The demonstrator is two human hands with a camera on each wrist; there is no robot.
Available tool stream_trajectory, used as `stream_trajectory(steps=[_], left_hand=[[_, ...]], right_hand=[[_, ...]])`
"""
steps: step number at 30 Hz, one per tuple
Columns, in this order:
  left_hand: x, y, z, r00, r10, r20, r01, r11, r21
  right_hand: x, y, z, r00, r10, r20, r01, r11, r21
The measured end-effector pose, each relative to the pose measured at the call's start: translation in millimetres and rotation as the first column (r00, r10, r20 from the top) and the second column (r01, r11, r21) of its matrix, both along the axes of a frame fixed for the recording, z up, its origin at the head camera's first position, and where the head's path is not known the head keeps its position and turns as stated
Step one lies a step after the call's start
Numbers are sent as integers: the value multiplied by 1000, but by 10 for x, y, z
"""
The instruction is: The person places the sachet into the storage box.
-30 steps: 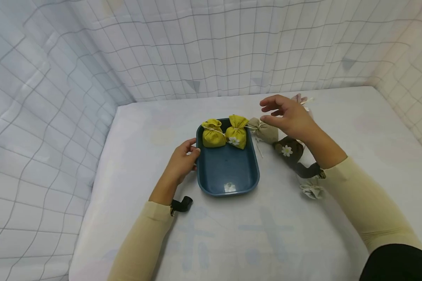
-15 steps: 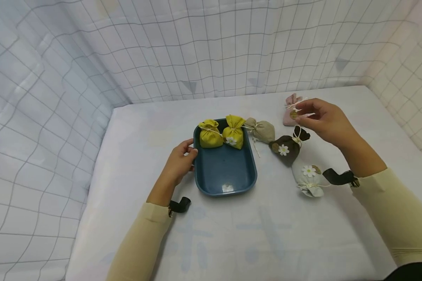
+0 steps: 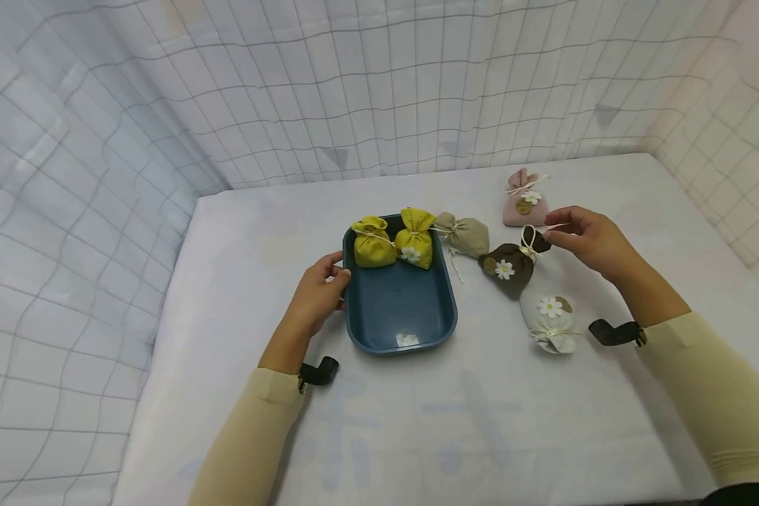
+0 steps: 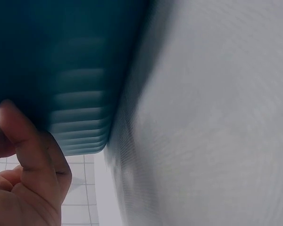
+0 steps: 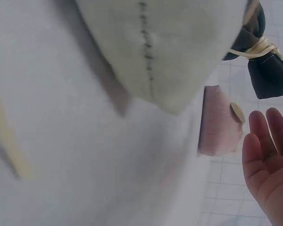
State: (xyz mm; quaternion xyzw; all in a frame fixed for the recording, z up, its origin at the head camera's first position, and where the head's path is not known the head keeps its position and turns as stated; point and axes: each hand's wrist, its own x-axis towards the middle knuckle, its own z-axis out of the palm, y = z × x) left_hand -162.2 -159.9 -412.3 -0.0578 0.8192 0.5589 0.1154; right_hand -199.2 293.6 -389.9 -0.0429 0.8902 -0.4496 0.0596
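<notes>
Grips a blue tray [image 3: 400,309] at its left edge with the left hand [image 3: 313,289], setting the thumb on the rim and curving the fingers against the outer wall. Has the tray flat on a white table [image 3: 392,450], between the two hands. Holds nothing in the right hand [image 3: 593,240]: shows it half open, with loosely bent fingers. Reaches with it to the tied neck of a dark brown bag [image 3: 509,270], just beside the cloth. Shows, in the right wrist view, a gap between fingertips and bag; cannot tell about the thumb.

Just beyond the right hand's fingertips, a pink bag [image 3: 523,213]; nearer the body, beside the dark brown bag, a white bag [image 3: 547,313]. Between the dark brown bag and the tray, a beige bag [image 3: 471,237], with its neck at the tray's right rim. Inside the tray, side by side at the far end, a plain yellow bag [image 3: 373,249] and a flowered yellow bag [image 3: 415,241]. Wears pale sleeves [image 3: 253,429] on both arms.
</notes>
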Motion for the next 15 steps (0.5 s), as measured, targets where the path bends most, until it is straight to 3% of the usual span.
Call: stream_trajectory(steps=[11, 15], left_hand=[[3, -17, 13, 1000, 3, 9, -3, 1000, 16], [1, -10, 2, 1000, -2, 3, 2, 1000, 30]], right_hand=[[-44, 88, -205, 992, 85, 97, -78, 995, -68], [-51, 83, -224, 990, 110, 87, -102, 990, -94]])
